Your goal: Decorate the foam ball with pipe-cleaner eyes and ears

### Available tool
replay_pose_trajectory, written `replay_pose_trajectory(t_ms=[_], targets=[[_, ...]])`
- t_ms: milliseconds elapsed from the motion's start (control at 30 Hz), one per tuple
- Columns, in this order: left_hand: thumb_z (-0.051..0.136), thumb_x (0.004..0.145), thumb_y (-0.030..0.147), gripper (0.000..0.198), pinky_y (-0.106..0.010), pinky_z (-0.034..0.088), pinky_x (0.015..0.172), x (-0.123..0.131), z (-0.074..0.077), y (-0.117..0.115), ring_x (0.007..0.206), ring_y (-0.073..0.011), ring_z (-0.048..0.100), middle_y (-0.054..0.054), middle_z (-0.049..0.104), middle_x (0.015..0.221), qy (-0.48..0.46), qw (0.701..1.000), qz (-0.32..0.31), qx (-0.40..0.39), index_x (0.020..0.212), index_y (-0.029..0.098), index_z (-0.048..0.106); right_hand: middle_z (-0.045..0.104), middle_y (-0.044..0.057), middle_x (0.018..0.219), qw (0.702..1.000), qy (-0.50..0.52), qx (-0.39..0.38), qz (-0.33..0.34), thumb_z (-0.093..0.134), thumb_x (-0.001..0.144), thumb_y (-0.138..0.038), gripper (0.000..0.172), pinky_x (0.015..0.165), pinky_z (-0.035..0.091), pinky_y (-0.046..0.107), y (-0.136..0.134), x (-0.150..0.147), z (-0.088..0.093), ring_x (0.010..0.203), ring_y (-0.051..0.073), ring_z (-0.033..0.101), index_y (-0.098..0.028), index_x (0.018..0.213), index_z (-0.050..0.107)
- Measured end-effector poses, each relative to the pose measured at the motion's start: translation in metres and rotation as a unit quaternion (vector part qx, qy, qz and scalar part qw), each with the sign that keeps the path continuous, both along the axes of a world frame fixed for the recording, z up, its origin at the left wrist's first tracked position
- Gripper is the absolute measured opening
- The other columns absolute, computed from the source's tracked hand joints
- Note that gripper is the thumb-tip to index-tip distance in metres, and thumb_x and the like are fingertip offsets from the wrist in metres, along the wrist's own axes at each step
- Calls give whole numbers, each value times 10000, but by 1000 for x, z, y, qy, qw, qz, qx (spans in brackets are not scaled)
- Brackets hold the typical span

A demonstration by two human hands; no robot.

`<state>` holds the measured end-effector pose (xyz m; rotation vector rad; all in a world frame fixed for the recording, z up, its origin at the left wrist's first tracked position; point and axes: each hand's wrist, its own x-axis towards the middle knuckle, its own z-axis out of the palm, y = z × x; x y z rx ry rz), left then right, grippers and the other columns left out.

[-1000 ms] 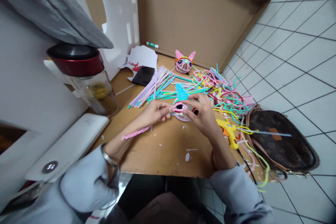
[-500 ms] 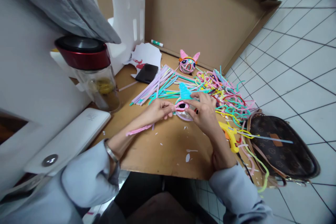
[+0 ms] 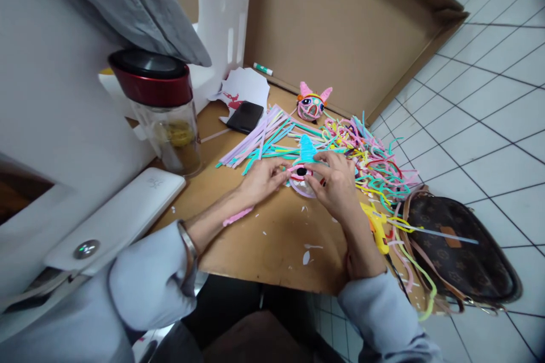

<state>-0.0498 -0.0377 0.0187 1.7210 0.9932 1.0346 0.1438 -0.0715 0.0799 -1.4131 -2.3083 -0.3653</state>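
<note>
Pink-rimmed eye (image 3: 302, 172), held apparently for steadiness between left hand (image 3: 264, 179), fingertips clamped at nine o'clock, and right hand (image 3: 337, 180), thumb and forefinger clamped at three.

- Fuzzy, matt fibre is seen on pink eye rim (image 3: 293, 171), blue cone (image 3: 307, 149) and loose stems (image 3: 378, 170).
- Table top (image 3: 264, 255), upright panel (image 3: 340, 28): matt brown, cardboard-like.
- Glue gun (image 3: 378, 231): smooth yellow plastic.
- Phone (image 3: 245, 117): glossy black face.
- Jug (image 3: 187, 150): clear, shiny; glass or plastic can't be told. Lid (image 3: 164, 91) is finished in glossy red and black.
- White case (image 3: 123, 212): smooth, plastic-looking.
- Bag (image 3: 472, 261): leather-like, slight sheen.
- Bangle (image 3: 188, 241): polished metal.
- Sleeves (image 3: 149, 281): matt cloth.
- Floor tiles (image 3: 502, 125): smooth, glossy.
</note>
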Motion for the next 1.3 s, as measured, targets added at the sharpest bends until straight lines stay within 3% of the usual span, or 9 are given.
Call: replay_pose_trajectory(t_ms=[167,267,433,967,1300], targets=[[696,850,265,177,-227,435,637,4,-5,2,643,-116,570,-50,739,900,-12,996,58,71,986,160,735,697,111,1153,999,-28,16,-2,606,933,-281,189,877,368,428,-1,-1,0,1063,281,574,-241,1006,775],[720,837,234,86,-242,445,671,5,-7,2,669,-131,583,-52,751,869,2,993,73,96,879,166,752,698,113,1148,999,-45,23,1,593,942,-287,189,874,359,431,-2,-2,1,1062,283,572,-233,973,771],[715,844,236,108,-258,456,702,7,-11,4,702,-149,619,-69,766,864,10,993,64,101,887,159,778,704,102,1146,998,-54,30,9,599,945,-285,169,862,353,417,-1,-1,0,1056,271,584,-233,953,759],[663,824,329,221,-218,390,556,15,-22,16,583,-112,527,7,652,678,-73,997,32,-23,923,140,720,715,75,1077,998,-9,60,24,650,904,-244,106,848,372,405,2,4,-7,1021,257,604,-241,958,742],[623,845,169,107,-215,397,586,15,-20,13,560,-95,506,10,656,663,24,983,70,169,814,145,722,710,70,1057,998,17,61,15,645,901,-254,82,875,368,417,2,-1,-11,1022,262,584,-242,919,724]])
